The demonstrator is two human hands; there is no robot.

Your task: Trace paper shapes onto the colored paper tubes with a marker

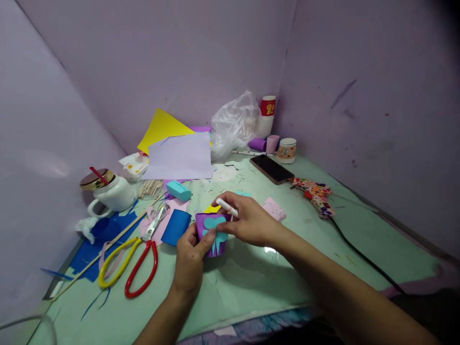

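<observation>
A purple paper cup shape point(201, 224) with a light blue paper butterfly-like cutout point(211, 223) on its front is held above the table near the middle. My left hand point(191, 256) grips its left side, thumb pressed on the cutout. From the right, my right hand point(246, 218) holds a white pen point(227, 207) between its fingers, while its fingertips touch the cutout's right part. Yellow paper point(212, 209) shows just behind the cup shape. Left of my left hand lies a rolled blue paper piece point(176, 227).
Scissors point(154, 230) with yellow and red handles, a long stick point(108, 249) and a white lidded mug point(117, 194) are at the left. Paper sheets point(181, 155) and a plastic bag point(233, 125) stand behind. A phone point(272, 168) and a patterned, corded tool point(316, 192) lie right.
</observation>
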